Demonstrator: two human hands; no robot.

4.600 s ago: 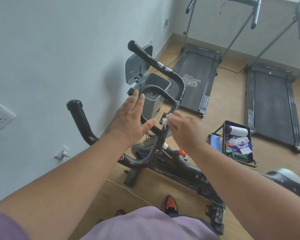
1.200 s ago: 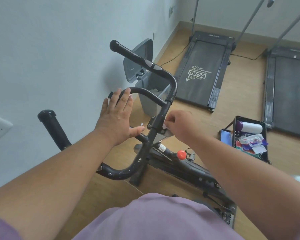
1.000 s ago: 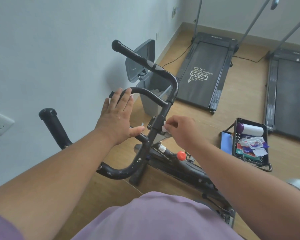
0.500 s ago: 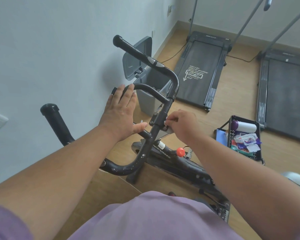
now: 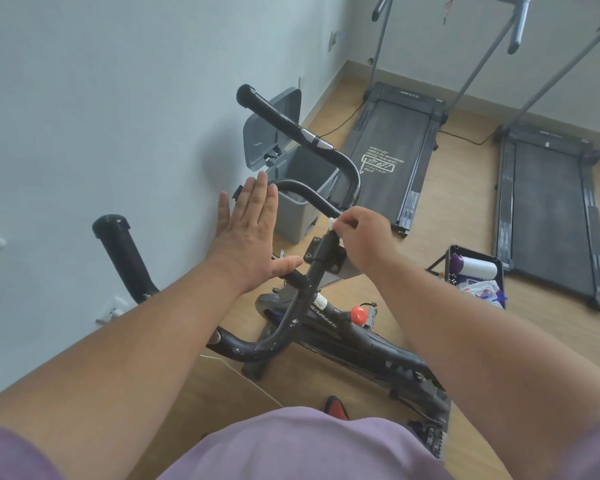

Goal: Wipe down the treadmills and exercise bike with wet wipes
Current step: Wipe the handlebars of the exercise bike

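My right hand point(image 5: 362, 237) has its fingertips pinched around a small white wet wipe point(image 5: 332, 224), and I have it pressed against the black handlebar point(image 5: 317, 202) of the exercise bike point(image 5: 326, 317), right where the inner loop meets the centre stem above the clamp plate. My left hand point(image 5: 248, 237) is flat, fingers straight and together, thumb stretched out to the side and touching the crossbar just left of the stem; the palm holds nothing. The bike frame runs down and to the right beneath my forearms, with a red knob point(image 5: 358, 314) on its top tube. Behind the handlebar, a grey bin point(image 5: 297, 209) stands against the wall with its lid point(image 5: 271, 129) tipped up. Farther off on the wooden floor point(image 5: 465, 216) lie two treadmills, the nearer one point(image 5: 392, 147) with white writing on its belt and the other point(image 5: 548, 202) to its right, well apart from my hands. Between the bike and the right treadmill sits a dark caddy point(image 5: 454, 268) with a white roll and small packets in it. A red shoe tip point(image 5: 336, 408) shows near my lilac shirt.
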